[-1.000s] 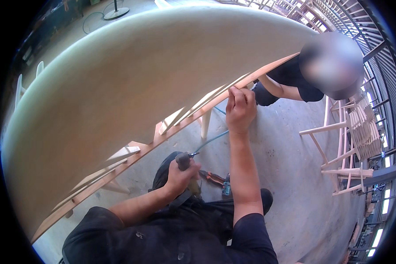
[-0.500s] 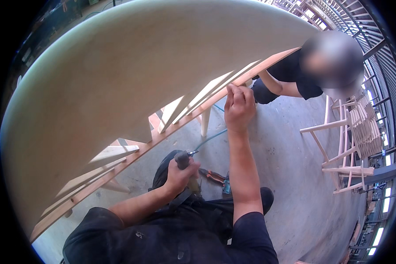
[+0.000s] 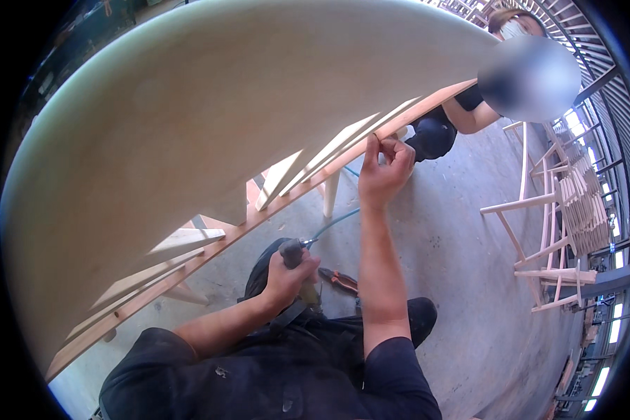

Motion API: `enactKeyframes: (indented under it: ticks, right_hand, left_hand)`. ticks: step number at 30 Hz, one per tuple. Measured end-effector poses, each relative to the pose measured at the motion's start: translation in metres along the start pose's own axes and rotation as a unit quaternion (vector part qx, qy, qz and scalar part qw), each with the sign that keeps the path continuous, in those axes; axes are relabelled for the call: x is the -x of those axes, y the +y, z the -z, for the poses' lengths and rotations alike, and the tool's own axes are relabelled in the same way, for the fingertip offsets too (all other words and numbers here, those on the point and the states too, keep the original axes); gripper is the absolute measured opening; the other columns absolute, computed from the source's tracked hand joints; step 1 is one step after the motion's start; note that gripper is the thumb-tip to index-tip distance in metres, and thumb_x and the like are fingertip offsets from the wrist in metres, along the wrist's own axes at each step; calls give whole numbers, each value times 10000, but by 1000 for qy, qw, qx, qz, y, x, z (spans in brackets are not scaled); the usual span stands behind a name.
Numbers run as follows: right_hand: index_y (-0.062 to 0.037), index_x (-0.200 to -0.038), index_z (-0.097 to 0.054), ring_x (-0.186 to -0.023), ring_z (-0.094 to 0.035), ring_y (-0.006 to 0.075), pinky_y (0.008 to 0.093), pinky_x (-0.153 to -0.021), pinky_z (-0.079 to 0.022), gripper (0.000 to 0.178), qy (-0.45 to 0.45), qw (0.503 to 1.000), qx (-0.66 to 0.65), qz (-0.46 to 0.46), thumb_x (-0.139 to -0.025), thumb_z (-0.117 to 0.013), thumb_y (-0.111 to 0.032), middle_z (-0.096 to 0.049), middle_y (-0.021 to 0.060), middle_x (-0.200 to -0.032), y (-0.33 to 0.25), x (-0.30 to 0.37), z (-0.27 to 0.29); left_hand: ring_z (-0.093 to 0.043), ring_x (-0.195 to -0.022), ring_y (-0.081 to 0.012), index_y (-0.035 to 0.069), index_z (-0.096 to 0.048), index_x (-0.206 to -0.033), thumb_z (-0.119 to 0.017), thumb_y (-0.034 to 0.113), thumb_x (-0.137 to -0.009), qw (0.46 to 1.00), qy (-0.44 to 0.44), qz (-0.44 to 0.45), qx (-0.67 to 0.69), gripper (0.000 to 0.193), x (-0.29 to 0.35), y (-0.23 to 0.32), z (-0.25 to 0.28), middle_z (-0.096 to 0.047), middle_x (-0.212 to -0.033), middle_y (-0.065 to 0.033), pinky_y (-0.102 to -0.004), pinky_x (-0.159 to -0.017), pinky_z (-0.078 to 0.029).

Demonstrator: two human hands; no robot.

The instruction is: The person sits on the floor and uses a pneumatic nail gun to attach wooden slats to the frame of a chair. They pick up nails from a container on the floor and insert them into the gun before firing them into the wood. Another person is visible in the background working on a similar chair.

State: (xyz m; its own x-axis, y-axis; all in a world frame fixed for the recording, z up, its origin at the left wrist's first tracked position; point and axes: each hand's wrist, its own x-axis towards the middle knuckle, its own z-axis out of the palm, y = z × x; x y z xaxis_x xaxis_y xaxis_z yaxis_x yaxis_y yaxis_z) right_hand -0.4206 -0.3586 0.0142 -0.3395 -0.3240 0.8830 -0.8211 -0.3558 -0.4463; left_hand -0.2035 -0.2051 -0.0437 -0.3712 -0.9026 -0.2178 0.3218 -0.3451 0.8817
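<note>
My left hand is closed around the dark grip of an air tool, held over my lap. A hose fitting sits at its upper end; its lower part is mostly hidden. My right hand is raised to the edge of a pale wooden rail, thumb and fingertips pinched together there. A tiny thin dark piece shows at those fingertips, too small to name. Above the rail spreads a large smooth rounded panel, with slanted wooden slats between them.
Pliers with orange and black handles lie between my arms. A teal air hose runs across the concrete floor. At far right, a co-worker's arm reaches toward the rail; another person stands behind. Wooden chair frames are stacked on the right.
My right hand has shifted slightly right and its fingers have turned, showing the tiny dark piece. The co-worker has moved up and right, and a second person has come into view.
</note>
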Motion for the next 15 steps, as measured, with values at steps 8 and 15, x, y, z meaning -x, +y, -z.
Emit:
enactKeyframes:
  ticks: [8,15]
  right_hand:
    - [6,-1070,-555,-895,-623,142,282,-816,-549,382,12,963,-176,-206,-911,-827,-209,-604,74,-1036,-1,7,6]
    - [-16,-1101,-619,-936,-632,132,279,-852,-509,438,-129,865,-246,-418,-1047,-604,-451,-641,39,-959,3,65,126]
  left_hand:
    - [-624,-605,-152,94,-554,-819,-723,138,-935,1000,-17,-4,-8,210,-12,-2,-9,-602,-665,-29,-289,-595,-495]
    - [-617,-600,-181,93,-553,-905,-789,193,-923,987,23,16,159,257,-74,25,-77,-598,-729,-45,-312,-584,-502]
